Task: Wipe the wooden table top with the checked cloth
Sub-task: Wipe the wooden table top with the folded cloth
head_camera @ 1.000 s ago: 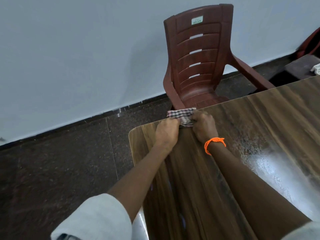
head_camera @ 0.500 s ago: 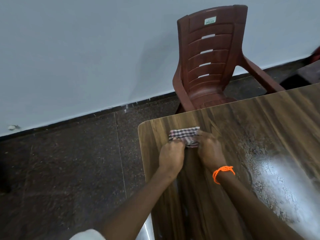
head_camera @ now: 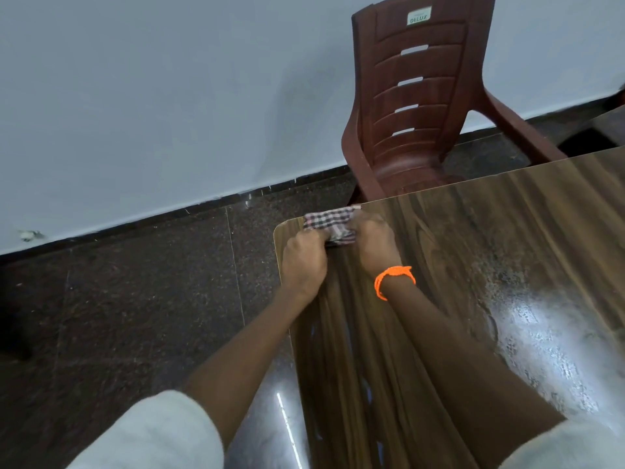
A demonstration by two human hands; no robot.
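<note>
Two hands, left hand [head_camera: 304, 257] & right hand [head_camera: 375, 243], both curled tight on the bunched checked cloth [head_camera: 331, 225], press it down at the table [head_camera: 473, 248] far corner, mid-wipe I think, so next they prob. pull it back w/ steady push.

You are looking at a glossy wood-grain desk [head_camera: 507, 238] reflecting light, a soft woven checked cloth [head_camera: 329, 220], a moulded brown plastic chair [head_camera: 416, 106] and a polished speckled stone floor [head_camera: 135, 299].
</note>
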